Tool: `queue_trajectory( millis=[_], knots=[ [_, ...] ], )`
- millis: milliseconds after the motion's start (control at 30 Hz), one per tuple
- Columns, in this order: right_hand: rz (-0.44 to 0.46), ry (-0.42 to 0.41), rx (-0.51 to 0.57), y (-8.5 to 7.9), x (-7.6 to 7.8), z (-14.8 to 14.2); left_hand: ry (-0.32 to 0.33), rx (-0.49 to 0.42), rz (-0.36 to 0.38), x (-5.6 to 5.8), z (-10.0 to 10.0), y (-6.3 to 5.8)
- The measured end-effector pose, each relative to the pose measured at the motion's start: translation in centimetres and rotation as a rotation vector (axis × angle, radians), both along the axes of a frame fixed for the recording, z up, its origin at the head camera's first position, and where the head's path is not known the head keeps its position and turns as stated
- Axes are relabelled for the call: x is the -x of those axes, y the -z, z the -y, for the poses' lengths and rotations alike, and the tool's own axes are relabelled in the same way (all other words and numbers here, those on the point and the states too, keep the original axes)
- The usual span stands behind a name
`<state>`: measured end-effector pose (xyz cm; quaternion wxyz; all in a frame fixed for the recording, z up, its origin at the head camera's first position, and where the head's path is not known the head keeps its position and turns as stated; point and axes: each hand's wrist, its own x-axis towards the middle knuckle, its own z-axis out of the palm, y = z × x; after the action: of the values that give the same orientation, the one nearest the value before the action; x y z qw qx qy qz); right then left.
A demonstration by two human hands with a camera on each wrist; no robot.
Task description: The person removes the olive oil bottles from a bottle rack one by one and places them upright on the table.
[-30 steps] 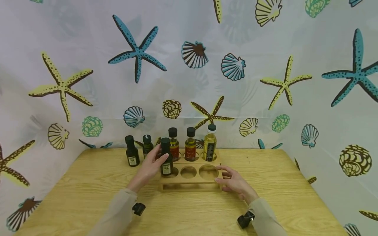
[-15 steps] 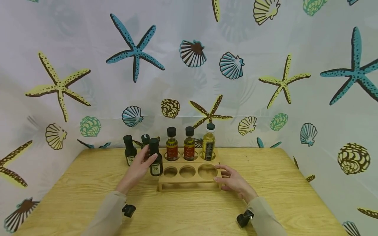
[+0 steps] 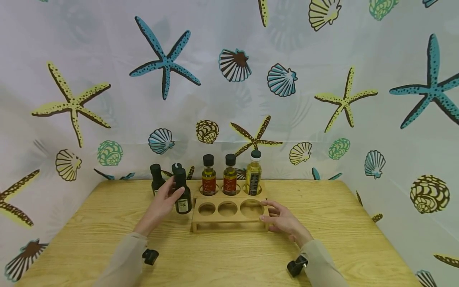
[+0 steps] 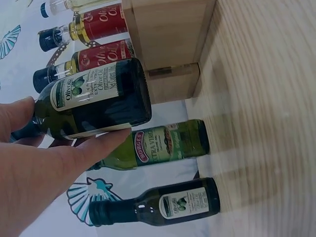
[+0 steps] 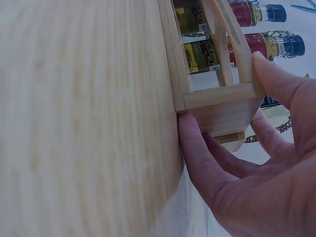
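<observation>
A dark olive oil bottle with a black cap is gripped by my left hand, left of the wooden bottle rack. In the left wrist view this bottle shows a pale label, its base off the table. My right hand holds the rack's right end, thumb on top and fingers at the side, as the right wrist view also shows. The rack's back row carries two red-labelled oil bottles and a pale yellow oil bottle. Its front row has three bare holes.
Left of the rack, another dark olive oil bottle and a green Borges bottle stand on the wooden table. My left hand and its bottle partly hide them in the head view. A patterned curtain hangs behind and at the sides.
My left hand has carried the dark olive oil bottle left, from over the rack's front left hole to beside the rack. The right hand has kept its hold on the rack.
</observation>
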<state>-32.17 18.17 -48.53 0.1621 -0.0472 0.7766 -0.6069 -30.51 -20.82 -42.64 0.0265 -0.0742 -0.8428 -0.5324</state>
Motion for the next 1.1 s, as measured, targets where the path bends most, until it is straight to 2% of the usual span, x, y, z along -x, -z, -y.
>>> queue_trajectory(
  millis=[233,367,867,1100],
  knots=[
    [-0.006,-0.002,-0.004,0.1,0.1,-0.1,-0.014,0.072,-0.027,-0.1,1.5,0.4],
    [-0.001,-0.004,0.001,0.1,0.3,0.0,-0.017,0.070,-0.052,0.2,2.4,0.7],
    [0.005,-0.005,0.004,-0.1,0.0,0.0,-0.062,0.108,-0.023,0.2,5.4,2.4],
    [-0.006,0.001,-0.003,0.1,0.1,0.0,-0.073,0.117,-0.003,0.6,6.7,2.8]
  ],
)
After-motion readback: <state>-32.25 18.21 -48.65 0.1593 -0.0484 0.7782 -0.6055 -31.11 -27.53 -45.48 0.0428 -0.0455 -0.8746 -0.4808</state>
